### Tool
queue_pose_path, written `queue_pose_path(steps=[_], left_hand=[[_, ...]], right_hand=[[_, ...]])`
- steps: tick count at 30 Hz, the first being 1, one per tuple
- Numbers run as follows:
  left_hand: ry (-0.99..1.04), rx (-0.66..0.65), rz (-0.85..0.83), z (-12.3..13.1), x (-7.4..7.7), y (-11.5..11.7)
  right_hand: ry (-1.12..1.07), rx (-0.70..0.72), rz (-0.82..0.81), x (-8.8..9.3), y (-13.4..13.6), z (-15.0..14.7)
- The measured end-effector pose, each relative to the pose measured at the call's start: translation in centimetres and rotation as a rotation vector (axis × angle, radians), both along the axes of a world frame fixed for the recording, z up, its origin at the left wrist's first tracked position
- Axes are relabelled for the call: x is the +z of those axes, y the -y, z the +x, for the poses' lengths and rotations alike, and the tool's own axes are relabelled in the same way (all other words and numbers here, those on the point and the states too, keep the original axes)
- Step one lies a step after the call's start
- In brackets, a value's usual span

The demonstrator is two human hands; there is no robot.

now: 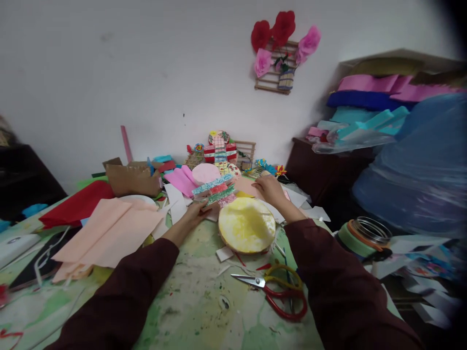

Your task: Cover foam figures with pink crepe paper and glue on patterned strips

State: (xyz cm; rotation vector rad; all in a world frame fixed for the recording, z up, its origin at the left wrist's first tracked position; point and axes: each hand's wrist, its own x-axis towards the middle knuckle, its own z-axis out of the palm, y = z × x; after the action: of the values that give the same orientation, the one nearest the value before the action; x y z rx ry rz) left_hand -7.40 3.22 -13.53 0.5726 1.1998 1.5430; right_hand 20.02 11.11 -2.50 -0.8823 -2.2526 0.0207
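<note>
My left hand [197, 214] is closed on the near left edge of a folded paper piece [219, 189] with blue, red, green and pink patterned strips. This piece is raised just behind a yellow-and-white round paper plate [247, 224]. Beyond the plate to the right, my right hand [270, 189] reaches over pale paper sheets [246, 187], its fingers bent and drawn together. Whatever its fingertips hold, if anything, is too small to make out. Nearer to me lie scissors [264, 284] with one red and one yellow handle, blades pointing left.
Peach paper sheets [109, 233] and red paper [78, 204] cover the left side. Behind them stands a cardboard box [131, 179]. Finished paper crafts [220, 148] lean against the wall. At the right are a glass jar [370, 231] and a large blue plastic-wrapped bundle [412, 165].
</note>
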Motion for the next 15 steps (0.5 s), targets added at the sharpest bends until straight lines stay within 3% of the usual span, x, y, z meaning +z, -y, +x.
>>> queue_pose_path(steps=[4,9,15], left_hand=[[0.065,-0.007,-0.016,0.1,0.9,0.5],[0.115,-0.005,-0.01,-1.7,2.3,3.0],[0.137,-0.016,-0.094,-3.3,4.1,5.6]], right_hand=[[0.105,0.057,0.032,-0.4,-1.0,-1.0],[0.136,0.083,0.063,-0.5,-1.3,-0.8],[0.107,0.082,0.086,0.2,0.7,-1.2]])
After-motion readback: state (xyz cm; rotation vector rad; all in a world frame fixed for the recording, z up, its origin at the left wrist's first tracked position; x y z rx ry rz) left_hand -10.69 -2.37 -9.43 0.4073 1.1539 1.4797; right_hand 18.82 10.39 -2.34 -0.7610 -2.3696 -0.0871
